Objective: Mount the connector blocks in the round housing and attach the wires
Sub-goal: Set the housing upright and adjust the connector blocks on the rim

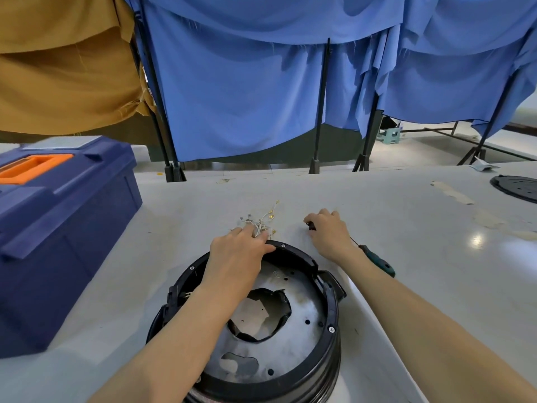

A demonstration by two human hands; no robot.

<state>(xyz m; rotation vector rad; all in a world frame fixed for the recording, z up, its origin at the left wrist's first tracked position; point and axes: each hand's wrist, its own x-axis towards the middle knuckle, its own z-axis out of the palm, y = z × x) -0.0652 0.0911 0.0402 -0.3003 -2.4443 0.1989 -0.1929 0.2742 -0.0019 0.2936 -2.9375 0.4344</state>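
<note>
The round black housing [325, 289] stands on the grey table in front of me, open side up, with a metal plate inside. Just beyond its far rim lies a tangle of white wires [263, 221] with small brass terminals. My left hand [238, 257] reaches over the rim, and its fingertips are in the wire bundle. To the right, my right hand [328, 231] is curled over a small black part [311, 226] on the table; I cannot tell what the part is.
A screwdriver [377, 258] with a green handle lies on the table under my right wrist. A large blue toolbox [58, 228] with an orange handle stands at the left. A black round lid [517, 187] sits at the far right. Blue curtains hang behind the table.
</note>
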